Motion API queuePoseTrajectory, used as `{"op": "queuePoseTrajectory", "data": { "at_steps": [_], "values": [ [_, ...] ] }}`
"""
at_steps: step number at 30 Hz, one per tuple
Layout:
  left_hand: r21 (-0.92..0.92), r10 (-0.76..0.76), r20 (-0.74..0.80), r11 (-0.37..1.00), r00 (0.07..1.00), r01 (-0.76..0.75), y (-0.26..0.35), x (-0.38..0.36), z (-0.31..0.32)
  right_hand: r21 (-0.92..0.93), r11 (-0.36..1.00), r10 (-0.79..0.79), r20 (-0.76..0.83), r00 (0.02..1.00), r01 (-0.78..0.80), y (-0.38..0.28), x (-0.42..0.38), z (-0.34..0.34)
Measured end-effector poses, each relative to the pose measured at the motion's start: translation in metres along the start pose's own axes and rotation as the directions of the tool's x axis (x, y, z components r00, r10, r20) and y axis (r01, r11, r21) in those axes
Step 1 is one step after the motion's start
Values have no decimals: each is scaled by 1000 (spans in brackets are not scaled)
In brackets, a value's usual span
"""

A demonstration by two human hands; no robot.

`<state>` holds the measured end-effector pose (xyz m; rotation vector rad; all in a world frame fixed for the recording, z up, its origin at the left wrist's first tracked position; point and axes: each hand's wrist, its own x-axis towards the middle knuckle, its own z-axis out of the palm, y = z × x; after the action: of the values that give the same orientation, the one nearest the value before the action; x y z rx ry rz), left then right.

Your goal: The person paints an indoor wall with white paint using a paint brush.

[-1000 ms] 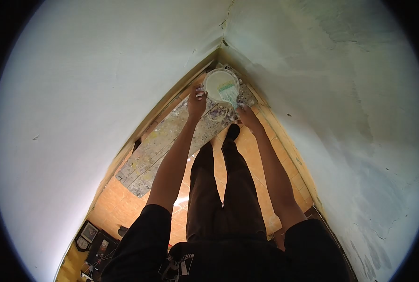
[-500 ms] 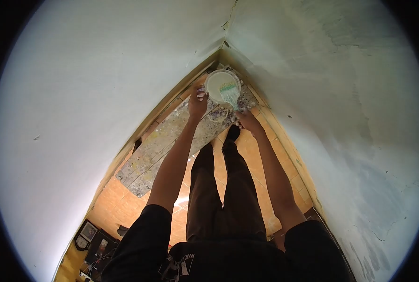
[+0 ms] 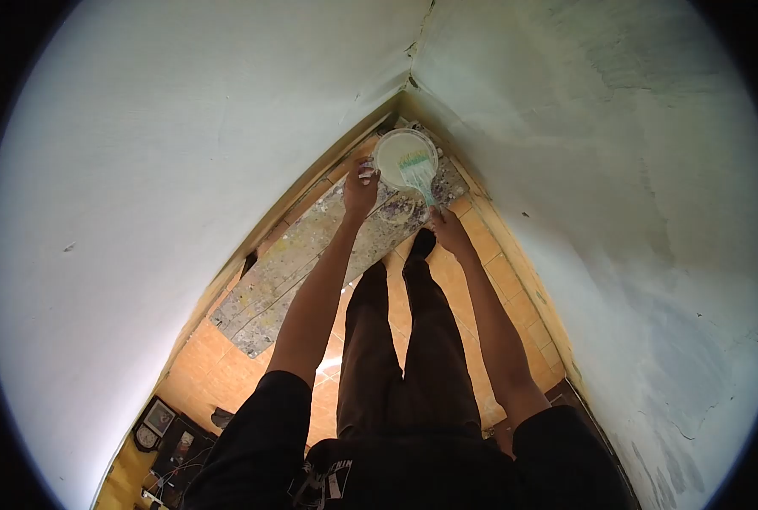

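Note:
A round paint bucket (image 3: 406,131) with pale paint inside stands at the far end of a paint-spattered wooden plank, close to the corner. At its left side, my left hand (image 3: 361,189) has its fingers curled at the rim, gripping it. My right hand (image 3: 448,228) is closed round the handle of a wide paintbrush (image 3: 418,177). The brush lies over the bucket's opening, its greenish bristles pointing away from me and its pale handle crossing the near rim.
The spattered plank (image 3: 285,268) runs diagonally along the left wall (image 3: 141,187). Orange tiles (image 3: 502,276) cover the floor under my legs (image 3: 430,340). The right wall (image 3: 566,187) shows grey patches, and a crack climbs the corner. Dark household items (image 3: 179,446) with cables sit at the lower left.
My right hand has shifted slightly toward me along with the paintbrush, whose handle now shows more. My left hand stays at the bucket's rim.

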<state>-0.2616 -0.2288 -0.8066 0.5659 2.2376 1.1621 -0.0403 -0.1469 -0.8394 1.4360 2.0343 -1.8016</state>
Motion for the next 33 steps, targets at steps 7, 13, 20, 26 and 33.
{"op": "queuePoseTrajectory", "data": {
  "at_steps": [7,13,20,26,33],
  "values": [
    [-73,45,-21,996,999,-46,-19,6,10,-78,987,-150,-136,979,140,2,12,10],
    [51,-13,5,999,1000,13,15,2,-5,-435,887,-258,-183,949,157,18,35,8],
    [-17,-23,31,1000,999,23,-27,17,15,-435,885,-237,-115,965,165,-38,13,-14],
    [-80,-19,47,997,999,23,-42,21,21,-764,633,-240,-39,970,126,-122,22,-30],
    [-80,-5,40,997,999,9,-44,23,20,-916,294,-490,101,866,273,-99,109,-10]
  ]
}}
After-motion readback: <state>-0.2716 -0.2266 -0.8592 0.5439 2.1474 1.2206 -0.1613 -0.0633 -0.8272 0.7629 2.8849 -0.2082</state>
